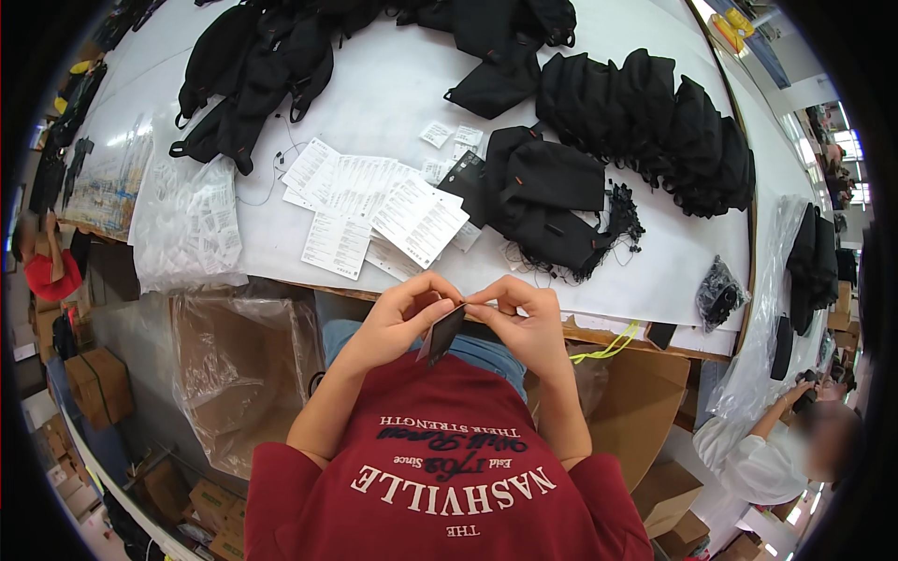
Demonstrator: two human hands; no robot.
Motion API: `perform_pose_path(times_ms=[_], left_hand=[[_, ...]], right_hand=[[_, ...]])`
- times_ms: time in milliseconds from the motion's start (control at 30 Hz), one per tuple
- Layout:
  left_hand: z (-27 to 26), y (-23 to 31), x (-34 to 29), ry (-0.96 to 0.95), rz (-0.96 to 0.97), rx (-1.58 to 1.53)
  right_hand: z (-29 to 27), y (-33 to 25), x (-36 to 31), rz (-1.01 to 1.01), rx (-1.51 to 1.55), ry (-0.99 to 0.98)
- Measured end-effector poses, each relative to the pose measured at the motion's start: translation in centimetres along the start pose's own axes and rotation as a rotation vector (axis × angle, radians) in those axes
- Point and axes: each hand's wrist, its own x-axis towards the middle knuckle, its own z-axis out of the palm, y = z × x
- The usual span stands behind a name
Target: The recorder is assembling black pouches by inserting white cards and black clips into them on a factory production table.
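Note:
Close to my body, just off the table's front edge, my left hand (404, 320) pinches a dark hang tag (443, 335) with a pale reverse side. The tag hangs down below the fingers. My right hand (520, 318) is closed in a pinch at the tag's upper corner, its fingertips meeting those of the left. Whatever lies between the right fingertips is too small to make out. Beyond my hands, white printed cards (418, 221) lie fanned out on the table. To their right rests a black fabric bag (547, 178) beside a tangle of black tag strings (621, 224).
A row of black bags (645, 117) stands at the back right, with more black bags (271, 65) at the back left. Small white packets (436, 134) lie behind the cards. A clear plastic bag (192, 224) drapes over the left edge. Another person (776, 449) sits at right.

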Motion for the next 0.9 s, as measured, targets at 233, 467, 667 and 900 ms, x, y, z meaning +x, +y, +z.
perform_pose_path(times_ms=[233,467,667,900], left_hand=[[1.7,0.7,1.7,-0.015,-0.041,-0.031],[2.4,0.1,9.4,0.360,0.380,0.745],[1.5,-0.2,11.2,0.186,0.435,0.932],[3.6,1.5,7.6,-0.021,0.198,0.570]], right_hand=[[-1.6,0.4,-0.3,0.164,0.320,-0.154],[-3.0,1.4,-0.9,0.266,0.400,0.003],[-3.1,2.3,-1.1,0.304,0.286,0.249],[-1.6,1.9,-0.6,0.134,-0.077,0.447]])
